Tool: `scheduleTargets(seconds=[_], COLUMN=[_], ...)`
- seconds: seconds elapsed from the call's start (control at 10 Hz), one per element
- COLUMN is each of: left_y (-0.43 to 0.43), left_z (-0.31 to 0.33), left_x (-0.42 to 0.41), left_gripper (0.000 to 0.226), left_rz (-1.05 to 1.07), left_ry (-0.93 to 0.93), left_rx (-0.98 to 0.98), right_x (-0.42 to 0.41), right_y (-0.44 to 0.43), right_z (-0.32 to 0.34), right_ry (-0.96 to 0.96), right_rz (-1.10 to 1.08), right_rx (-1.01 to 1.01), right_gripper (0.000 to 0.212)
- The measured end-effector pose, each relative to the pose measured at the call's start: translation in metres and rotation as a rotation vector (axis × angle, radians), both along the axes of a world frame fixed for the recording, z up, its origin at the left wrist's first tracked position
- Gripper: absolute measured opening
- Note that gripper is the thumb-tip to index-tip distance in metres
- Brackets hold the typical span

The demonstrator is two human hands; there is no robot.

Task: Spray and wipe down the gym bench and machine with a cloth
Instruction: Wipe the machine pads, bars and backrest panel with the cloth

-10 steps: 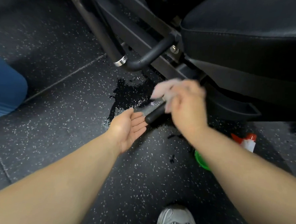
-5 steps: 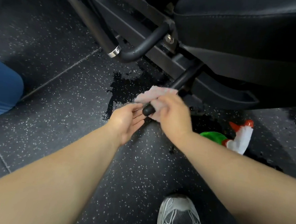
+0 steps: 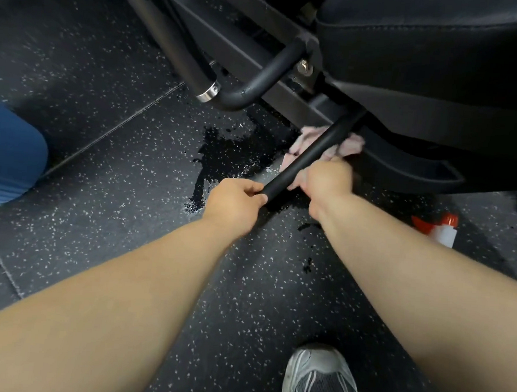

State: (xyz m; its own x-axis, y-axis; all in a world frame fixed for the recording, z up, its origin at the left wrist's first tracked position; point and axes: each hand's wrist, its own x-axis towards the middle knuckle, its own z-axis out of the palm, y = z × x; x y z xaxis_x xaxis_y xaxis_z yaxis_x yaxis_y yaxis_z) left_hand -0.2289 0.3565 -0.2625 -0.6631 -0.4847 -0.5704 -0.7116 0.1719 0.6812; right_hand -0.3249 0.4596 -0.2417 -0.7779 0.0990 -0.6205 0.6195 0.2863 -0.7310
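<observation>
A black handle bar [image 3: 314, 150] sticks out low from the machine frame [image 3: 247, 58] under the black padded bench seat [image 3: 435, 49]. My left hand [image 3: 235, 202] grips the bar's near end. My right hand [image 3: 328, 179] holds a pale pink cloth [image 3: 348, 146] against the underside of the bar, further up. The cloth shows on both sides of the bar. A spray bottle [image 3: 440, 228] with a red nozzle and white head lies on the floor to the right, its body hidden behind my right forearm.
Dark wet patches [image 3: 232, 152] spread on the speckled rubber floor below the bar. A curved black tube with a chrome collar [image 3: 207, 94] hangs at upper centre. A blue pad [image 3: 8, 156] sits at far left. My grey shoe [image 3: 321, 381] is at the bottom.
My left hand went from open beside the bar's end to gripping it. My right hand slid the cloth from the bar's tip up along the bar toward the frame.
</observation>
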Motion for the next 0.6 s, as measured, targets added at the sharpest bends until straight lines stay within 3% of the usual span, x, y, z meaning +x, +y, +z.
scheduleTargets(seconds=[0.1, 0.2, 0.3, 0.4, 0.5, 0.6], left_y=[-0.006, -0.008, -0.011, -0.009, -0.007, -0.01], left_z=[0.001, 0.001, 0.002, 0.002, -0.003, -0.007], left_x=[-0.001, -0.001, -0.001, 0.007, 0.02, 0.04], left_gripper=[0.02, 0.014, 0.021, 0.047, 0.071, 0.05], left_rz=[-0.035, -0.074, -0.102, -0.087, 0.027, 0.0], left_ry=[-0.001, -0.002, -0.035, -0.056, -0.115, -0.212], left_rx=[-0.001, -0.006, -0.036, 0.113, 0.514, 0.678], right_x=[0.015, 0.032, 0.045, 0.048, 0.045, 0.045], right_y=[-0.004, -0.008, -0.006, -0.002, 0.009, 0.021], right_z=[-0.026, -0.025, -0.02, -0.019, -0.013, -0.004], right_ry=[-0.11, -0.37, -0.538, -0.543, -0.581, -0.661], right_rz=[0.086, 0.099, 0.252, 0.339, 0.231, 0.266], right_rx=[-0.131, -0.323, -0.331, -0.267, -0.348, -0.421], right_gripper=[0.018, 0.047, 0.041, 0.031, 0.036, 0.031])
